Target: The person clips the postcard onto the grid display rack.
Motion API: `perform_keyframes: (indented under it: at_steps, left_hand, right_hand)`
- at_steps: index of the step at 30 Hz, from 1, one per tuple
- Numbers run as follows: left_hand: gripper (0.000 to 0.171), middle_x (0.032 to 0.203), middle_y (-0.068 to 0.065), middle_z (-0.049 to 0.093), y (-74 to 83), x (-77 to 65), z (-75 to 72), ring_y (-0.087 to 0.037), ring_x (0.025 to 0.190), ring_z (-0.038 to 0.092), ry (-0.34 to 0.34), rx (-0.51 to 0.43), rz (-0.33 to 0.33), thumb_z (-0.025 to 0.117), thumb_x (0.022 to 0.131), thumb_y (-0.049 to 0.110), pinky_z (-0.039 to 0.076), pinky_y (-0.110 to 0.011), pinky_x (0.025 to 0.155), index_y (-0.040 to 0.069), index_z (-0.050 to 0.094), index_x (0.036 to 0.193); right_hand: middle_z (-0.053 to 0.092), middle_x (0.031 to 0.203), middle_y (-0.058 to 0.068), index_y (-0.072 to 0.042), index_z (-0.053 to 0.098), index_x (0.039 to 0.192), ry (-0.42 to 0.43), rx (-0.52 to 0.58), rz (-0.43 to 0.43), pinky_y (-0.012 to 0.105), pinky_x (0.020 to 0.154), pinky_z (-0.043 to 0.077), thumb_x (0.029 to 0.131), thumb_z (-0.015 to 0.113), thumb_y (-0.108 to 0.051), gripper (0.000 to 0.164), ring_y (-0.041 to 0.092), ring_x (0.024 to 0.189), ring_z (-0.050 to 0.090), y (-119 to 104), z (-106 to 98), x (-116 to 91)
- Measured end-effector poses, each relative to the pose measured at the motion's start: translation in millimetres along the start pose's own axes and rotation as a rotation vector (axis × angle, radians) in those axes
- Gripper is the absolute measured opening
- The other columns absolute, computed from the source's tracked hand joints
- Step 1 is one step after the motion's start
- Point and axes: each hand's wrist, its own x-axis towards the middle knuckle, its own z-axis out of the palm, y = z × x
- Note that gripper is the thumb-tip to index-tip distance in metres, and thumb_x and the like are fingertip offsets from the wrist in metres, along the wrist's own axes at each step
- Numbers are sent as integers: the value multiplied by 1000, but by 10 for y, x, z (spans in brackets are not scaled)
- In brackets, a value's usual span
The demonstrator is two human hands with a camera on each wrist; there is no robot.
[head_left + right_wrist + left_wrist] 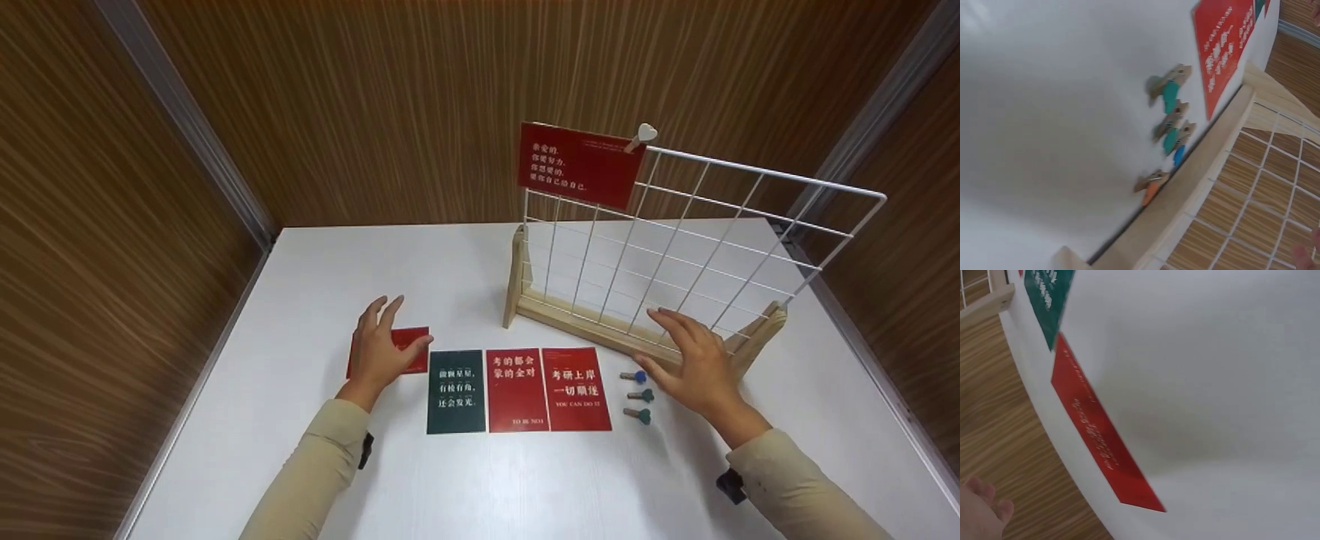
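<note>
**Left hand (pixel 382 351) loose over a sideways red card (pixel 1095 430), right hand (pixel 697 369) loose by the wire rack (pixel 765 173)**

The sideways red card lies flat on the white table (pixel 360 262), at the left end of a line of cards and partly covered by the left hand in the head view. That hand is palm-down, its fingers gently bent and spread, the thumb well apart from them; it grips nothing.

The right hand reaches in before the rack, fingers slightly bent towards the grid, thumb apart and near the blue peg (pixel 634 376). It too is free of any grip; whether its fingertips touch the wires, I cannot tell.

Just beside the sideways card come an upright green card (pixel 456 391), a middle red card (pixel 517 397) and a right-hand red card (pixel 576 409). Next to them lie the blue peg and two green pegs (pixel 640 395). The right wrist view adds an orange peg (pixel 1152 190), close to the wooden base (pixel 585 326).

The rack stands upright in that base and bears one hung red card (pixel 574 169) at its upper left corner, clipped near the card's upper right corner by a white heart-shaped peg (pixel 645 135).

Beige sleeves (pixel 322 450) cover both forearms, and a wood-grain wall (pixel 375 112) rises behind the table.
</note>
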Motion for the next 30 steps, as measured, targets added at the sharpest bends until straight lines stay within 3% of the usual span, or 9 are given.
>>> perform_keyframes:
  at_steps: [7,19,30]
  left_hand:
    - [81,146,-17,32,-145,-60,14,-33,132,31,-23,20,-48,75,77,46,30,-54,106,13,42,144]
    - [81,144,-19,34,-387,-123,-4,-35,131,31,-60,19,-107,76,77,45,29,-55,105,10,43,143]
    - [77,144,-20,33,-625,-148,-56,-37,129,32,-84,-13,-234,75,81,34,34,-54,103,9,40,144]
  right_hand:
    - [51,131,16,-15,51,135,-44,-24,70,67,94,32,73,82,-26,70,40,120,45,81,21,-143]
    - [54,127,16,-13,53,132,-75,-11,113,64,94,34,76,80,-23,63,41,116,49,217,71,-310]
    - [56,126,15,-13,55,131,-103,-7,175,62,95,36,77,80,-27,61,41,118,48,324,114,-452]
